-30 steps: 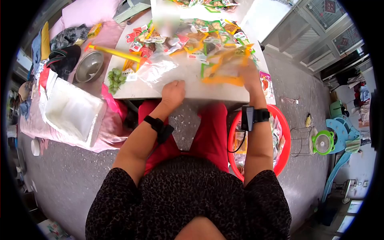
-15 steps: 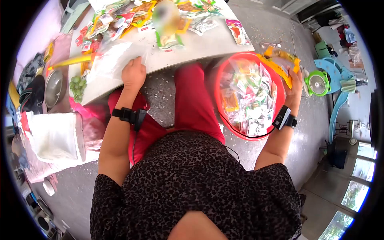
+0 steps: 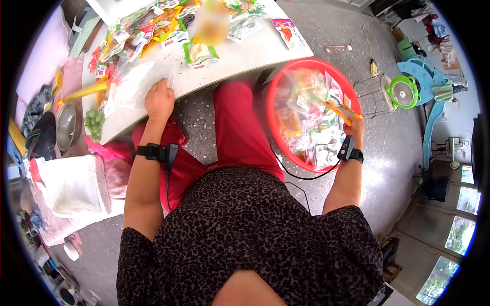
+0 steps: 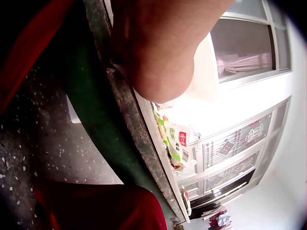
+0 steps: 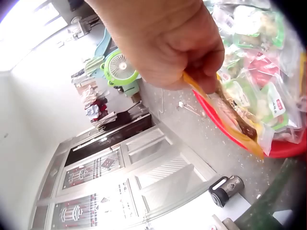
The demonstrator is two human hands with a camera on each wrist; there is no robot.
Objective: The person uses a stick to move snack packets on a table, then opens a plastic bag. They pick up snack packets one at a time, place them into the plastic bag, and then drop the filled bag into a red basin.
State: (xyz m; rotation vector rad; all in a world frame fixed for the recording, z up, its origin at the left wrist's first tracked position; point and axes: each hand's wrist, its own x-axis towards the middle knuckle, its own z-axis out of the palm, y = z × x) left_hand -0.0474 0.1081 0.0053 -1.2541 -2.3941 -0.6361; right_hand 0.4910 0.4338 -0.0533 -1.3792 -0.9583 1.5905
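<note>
My right hand [image 3: 354, 127] pinches an orange-edged food packet [image 5: 230, 115] along its edge, with the fingers curled in around it. The packet hangs over the right part of a red tub [image 3: 274, 115], which is full of clear bags with food packets [image 3: 316, 127] inside. On the near edge of the white table [image 3: 219, 74], my left hand [image 3: 159, 99] rests with its back up. A clear plastic bag [image 3: 133, 84] lies flat right at its fingers; I cannot tell whether they hold it.
Many food packets [image 3: 163, 23] cover the table's far side, with a green-edged packet [image 3: 200, 53] nearer me. Grapes [image 3: 94, 125] and a yellow-handled tool [image 3: 84, 93] lie at the left. A metal bowl [image 3: 66, 127] and white foam box [image 3: 71, 188] stand beside the table; a green fan [image 3: 403, 93] stands right.
My right hand has carried the orange-edged packet from the table, out past the tub's right side, then back in over the tub. The left hand has stayed at the table edge by the clear bag.
</note>
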